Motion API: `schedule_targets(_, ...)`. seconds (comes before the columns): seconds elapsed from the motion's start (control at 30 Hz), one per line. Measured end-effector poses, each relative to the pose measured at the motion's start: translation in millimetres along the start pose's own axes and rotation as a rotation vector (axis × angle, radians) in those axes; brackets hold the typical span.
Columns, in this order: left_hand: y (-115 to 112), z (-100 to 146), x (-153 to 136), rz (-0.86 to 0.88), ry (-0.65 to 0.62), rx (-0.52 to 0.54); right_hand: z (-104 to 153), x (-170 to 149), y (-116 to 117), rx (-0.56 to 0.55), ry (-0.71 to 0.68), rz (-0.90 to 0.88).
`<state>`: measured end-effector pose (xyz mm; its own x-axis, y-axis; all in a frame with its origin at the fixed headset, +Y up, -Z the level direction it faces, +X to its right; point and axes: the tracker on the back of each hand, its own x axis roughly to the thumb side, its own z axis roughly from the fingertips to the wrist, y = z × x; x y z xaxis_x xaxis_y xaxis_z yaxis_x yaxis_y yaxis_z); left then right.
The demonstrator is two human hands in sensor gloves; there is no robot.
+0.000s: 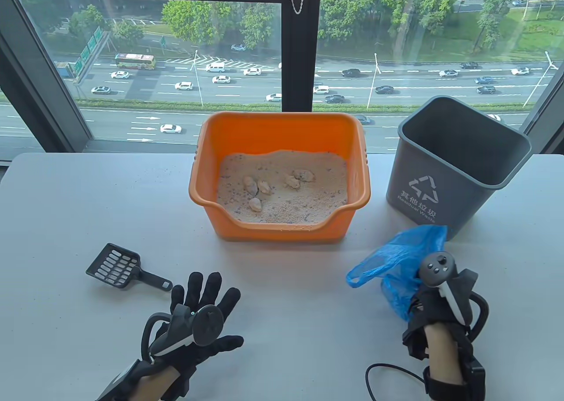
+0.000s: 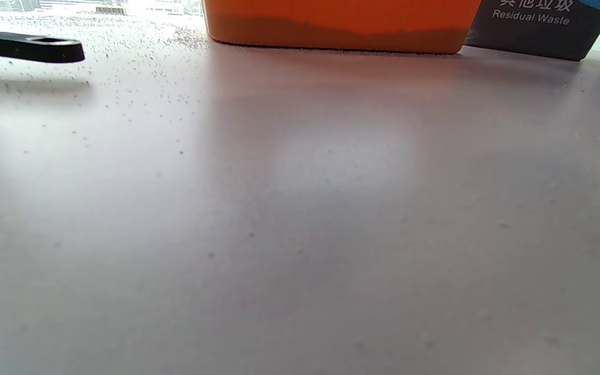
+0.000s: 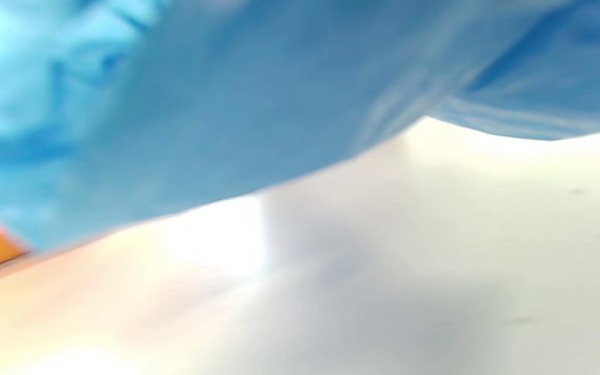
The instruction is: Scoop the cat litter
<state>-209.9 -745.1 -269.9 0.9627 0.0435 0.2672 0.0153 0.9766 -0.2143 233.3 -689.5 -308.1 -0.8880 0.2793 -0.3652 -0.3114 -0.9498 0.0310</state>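
Right-hand fingers hidden in the table view behind the tracker and the blue plastic bag [image 1: 396, 260]; right hand [image 1: 436, 304] placed at the bag's near edge, to the front right of the orange litter box [image 1: 278, 132], but grip on the film not determinable. Right wrist view blurred: only blue film across the upper half, a sliver of orange at the left edge, pale table below; no fingers visible there. Left hand [image 1: 198, 321] laid flat on the white table [image 1: 66, 198] to the front left of the litter box, fingers spread and straight, holding nothing. Left wrist view without any fingers; shows only the end of the scoop handle at top left, the lower wall of the litter box and the base of the bin, all cut off by the top edge. Readable there: "Residual Waste" in white; above it, Chinese characters cropped. Same wording, with a white recycling-arrows symbol, on the front of the grey waste bin [image 1: 458, 163] in the table view, just right of the litter box. Scattered litter grains on the table visible only in the left wrist view. Black slotted scoop [image 1: 116, 266] lying on the table, front left of the litter box, just beyond the left fingertips, untouched. Inside the litter box: sandy cat litter [image 1: 308, 198] with several pale clumps [image 1: 264, 187] near the middle, seen only from above.
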Motion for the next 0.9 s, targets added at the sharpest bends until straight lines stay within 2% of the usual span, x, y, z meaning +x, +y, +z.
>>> schedule_targets(0.13,9,3,-8,-0.001,0.054,0.056,39,62,16,0.067,-0.224,0.049)
schedule_targets(0.27,17,6,-16,0.057,0.074,0.109,76,125,49,0.183,-0.424,0.145)
schedule_targets(0.33,24,9,-19,0.060,0.130,0.177,90,153,68,0.222,-0.504,0.191)
schedule_targets(0.47,34,16,-26,0.104,0.175,0.288,101,185,101,0.245,-0.548,0.277)
schedule_targets(0.53,37,20,-27,0.185,0.142,0.329,101,193,117,0.256,-0.554,0.322)
schedule_targets(0.57,39,21,-26,0.233,0.078,0.330,102,196,125,0.258,-0.553,0.346)
schedule_targets(0.63,39,22,-18,0.290,-0.054,0.279,102,197,132,0.266,-0.560,0.377)
schedule_targets(0.7,34,21,-5,0.293,-0.156,0.153,102,197,136,0.277,-0.569,0.361)
schedule_targets(0.77,23,16,12,0.257,-0.247,-0.028,102,196,139,0.300,-0.577,0.334)
schedule_targets(0.83,11,10,23,0.177,-0.252,-0.153,103,197,139,0.325,-0.588,0.311)
schedule_targets(0.9,1,4,26,0.102,-0.194,-0.108,103,197,140,0.328,-0.601,0.292)
